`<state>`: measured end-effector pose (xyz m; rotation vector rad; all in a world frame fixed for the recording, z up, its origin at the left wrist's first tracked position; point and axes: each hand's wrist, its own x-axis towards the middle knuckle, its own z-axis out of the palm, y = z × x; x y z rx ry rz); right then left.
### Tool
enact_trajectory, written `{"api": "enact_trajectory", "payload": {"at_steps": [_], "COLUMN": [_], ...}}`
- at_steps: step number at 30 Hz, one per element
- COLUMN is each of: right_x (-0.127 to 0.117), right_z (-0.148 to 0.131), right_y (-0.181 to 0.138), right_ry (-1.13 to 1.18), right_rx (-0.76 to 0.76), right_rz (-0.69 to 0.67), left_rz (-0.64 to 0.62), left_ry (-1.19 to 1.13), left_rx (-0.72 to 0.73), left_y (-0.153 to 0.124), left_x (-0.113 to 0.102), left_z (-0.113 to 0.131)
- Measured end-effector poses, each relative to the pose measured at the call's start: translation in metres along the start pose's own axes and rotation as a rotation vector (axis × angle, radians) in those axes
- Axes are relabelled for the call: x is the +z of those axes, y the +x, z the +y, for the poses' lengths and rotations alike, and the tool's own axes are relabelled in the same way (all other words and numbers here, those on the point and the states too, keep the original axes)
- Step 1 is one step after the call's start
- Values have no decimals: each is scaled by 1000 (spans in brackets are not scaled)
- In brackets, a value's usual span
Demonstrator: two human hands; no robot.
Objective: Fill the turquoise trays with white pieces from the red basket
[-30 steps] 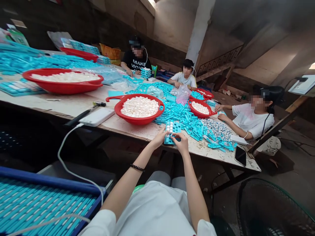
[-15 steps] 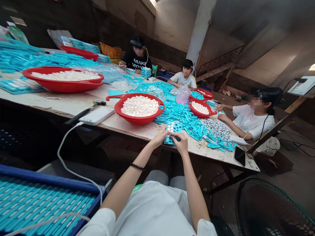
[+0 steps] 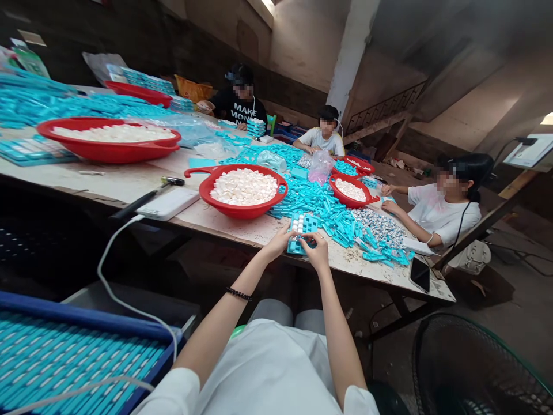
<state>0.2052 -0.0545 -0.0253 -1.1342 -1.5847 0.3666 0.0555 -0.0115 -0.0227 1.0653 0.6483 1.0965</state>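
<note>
A turquoise plastic tray (image 3: 303,225) with rows of pockets, some holding white pieces, lies at the near edge of the table (image 3: 129,184). My left hand (image 3: 279,242) pinches at its left side, fingers together on a small white piece. My right hand (image 3: 317,252) rests curled on the tray's near edge, gripping it. A red bowl (image 3: 242,208) full of white pieces stands just left of the tray. A heap of loose turquoise parts (image 3: 324,208) lies behind and to the right of it.
A white power bank (image 3: 167,203) with a cable lies on the table's left. Another red bowl (image 3: 108,148) sits far left. Three other people (image 3: 436,207) work along the far and right sides. A crate of turquoise trays (image 3: 64,351) is at lower left, a fan (image 3: 470,369) at lower right.
My hands have stayed on the tray, with only small finger shifts. The person at the far end has raised a hand to the left.
</note>
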Motion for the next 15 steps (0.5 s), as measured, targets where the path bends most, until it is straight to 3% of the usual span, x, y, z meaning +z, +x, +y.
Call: {"api": "enact_trajectory", "payload": {"at_steps": [15], "right_x": [2], "right_z": [1], "right_y": [-2], "right_ry": [17], "right_rx": [-67], "right_rz": [15], "left_rz": [9], "left_ry": [-28], "left_rx": [-16], "left_y": [-1], "left_x": [3], "left_z": [2]}}
